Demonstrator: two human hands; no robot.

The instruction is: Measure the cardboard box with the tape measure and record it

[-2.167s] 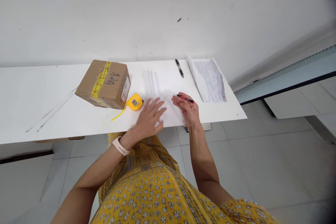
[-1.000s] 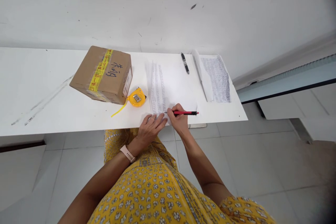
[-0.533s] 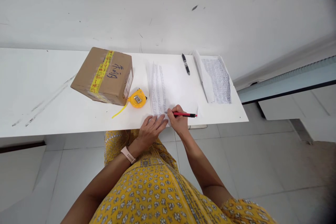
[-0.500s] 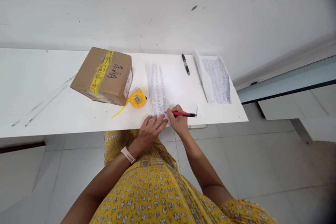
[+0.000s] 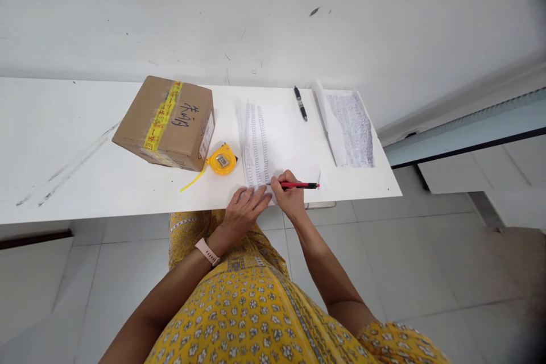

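A white sheet point(image 5: 284, 142) with columns of small writing lies on the white table point(image 5: 85, 182) in front of me. My right hand point(image 5: 290, 198) is closed round a red pen point(image 5: 300, 185), its tip touching the sheet near the bottom of the written columns. My left hand point(image 5: 245, 210) lies flat on the sheet's near edge, fingers stretched out, a pink watch on its wrist. A yellow tape measure point(image 5: 221, 160) sits just left of the sheet, a short length of tape pulled out.
A taped cardboard box point(image 5: 167, 121) with handwriting stands left of the tape measure. A black pen point(image 5: 300, 103) lies at the back by the wall. A second written sheet point(image 5: 350, 128) rests at the table's right end. Beyond that edge is tiled floor.
My left hand came down flat onto the sheet's near edge. My right hand closed on the red pen and brought its tip to the sheet. Since half a second ago, almost nothing has moved.
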